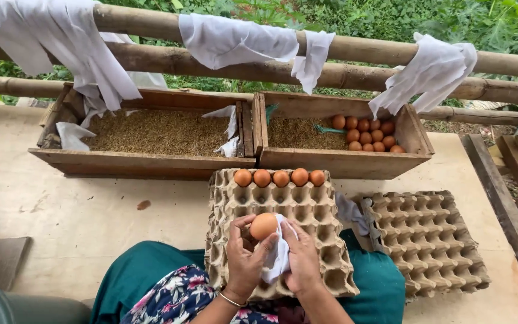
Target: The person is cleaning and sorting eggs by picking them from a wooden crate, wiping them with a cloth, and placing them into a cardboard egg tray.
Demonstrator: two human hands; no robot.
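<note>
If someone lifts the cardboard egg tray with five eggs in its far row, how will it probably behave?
The egg tray looks like thin moulded pulp, so it probably flexes when lifted by one edge. The five eggs sit only in the far row, so it likely tips that way. The cups should keep them from rolling, though they seem fragile.

Teal trousers (145, 270), floral top (181, 297), thin bangle (230, 299) on left wrist.

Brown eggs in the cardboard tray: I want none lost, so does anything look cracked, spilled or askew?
Nothing stands out. The five brown eggs sit upright in the grey cardboard tray's far row. The left hand holds one whole brown egg; the right hand presses a white cloth against it.
</note>
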